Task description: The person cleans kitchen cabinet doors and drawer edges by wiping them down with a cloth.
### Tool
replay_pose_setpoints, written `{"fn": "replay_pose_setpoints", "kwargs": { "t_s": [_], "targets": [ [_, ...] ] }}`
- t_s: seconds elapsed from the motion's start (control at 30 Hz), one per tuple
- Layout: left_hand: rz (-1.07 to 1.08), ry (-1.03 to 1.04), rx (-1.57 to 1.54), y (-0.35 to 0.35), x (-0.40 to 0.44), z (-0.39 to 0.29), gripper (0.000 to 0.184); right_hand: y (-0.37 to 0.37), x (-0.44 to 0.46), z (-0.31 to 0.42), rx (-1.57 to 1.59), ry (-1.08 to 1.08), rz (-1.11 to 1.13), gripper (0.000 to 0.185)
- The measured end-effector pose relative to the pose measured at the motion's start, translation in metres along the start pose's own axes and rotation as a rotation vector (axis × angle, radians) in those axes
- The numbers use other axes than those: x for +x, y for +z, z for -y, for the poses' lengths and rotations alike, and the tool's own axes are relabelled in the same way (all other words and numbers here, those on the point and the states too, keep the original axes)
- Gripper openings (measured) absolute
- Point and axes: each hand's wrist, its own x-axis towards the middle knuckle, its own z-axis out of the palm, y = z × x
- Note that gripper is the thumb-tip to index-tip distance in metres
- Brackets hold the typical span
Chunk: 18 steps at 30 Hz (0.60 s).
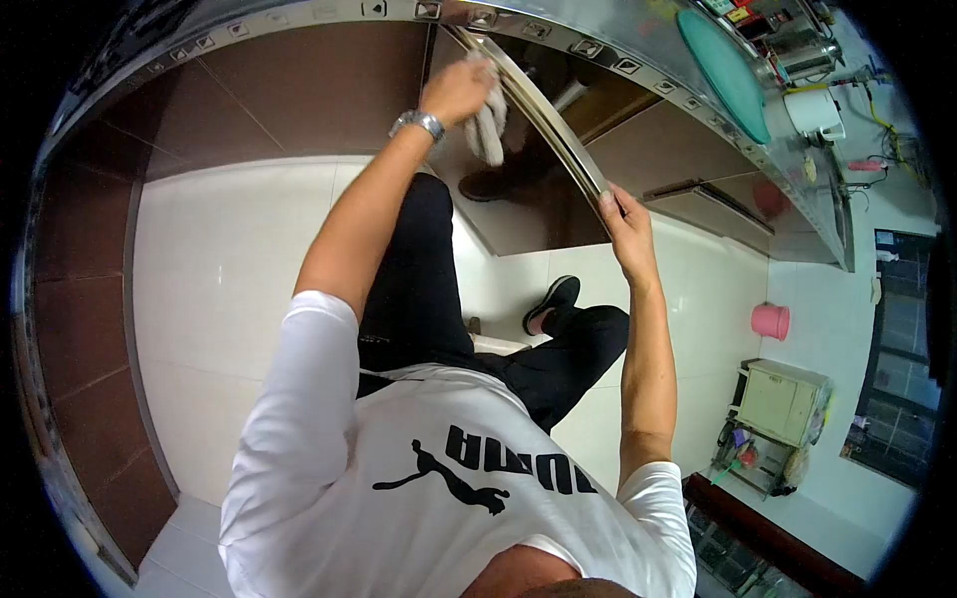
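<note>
Head view shows the person's left hand (461,92), with a silver metal watch (417,124) at the wrist, closed around a soft, greyish-white cloth (486,132). This cloth hangs below the fingers in front of a glossy dark-brown cabinet door (546,217), near the upper part of its pale metal edge strip (546,122); how firmly it presses there cannot be told. The right hand (630,234) grasps the same strip near its other end, thumb on the near side and fingers curled around. The door stands open beneath a grey metal tabletop (638,42), whose rim bears a row of diamond-shaped motifs.

Farther along the tabletop lie a flat, rounded teal board (723,75) and a white pot-like container (812,112). The person wears a white T-shirt (329,498) with black lettering and a leaping-cat print, plus black trousers (414,249). One black shoe (560,293) rests on the cream tiled floor (239,269). Brown panels (80,319) line the left side; to the right are a pink bucket (770,321) and a small cream cabinet (780,401).
</note>
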Motion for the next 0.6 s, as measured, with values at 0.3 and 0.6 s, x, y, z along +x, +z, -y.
{"fn": "replay_pose_setpoints", "kwargs": {
  "t_s": [0.3,0.6],
  "targets": [
    [0.127,-0.231,-0.491,-0.011,0.012,-0.002,0.028,0.010,-0.003,-0.010,-0.017,0.004,-0.017,0.046],
    [-0.117,-0.373,-0.860,0.022,-0.004,-0.007,0.024,0.003,0.001,-0.006,-0.033,0.069,-0.067,0.046]
  ]
}}
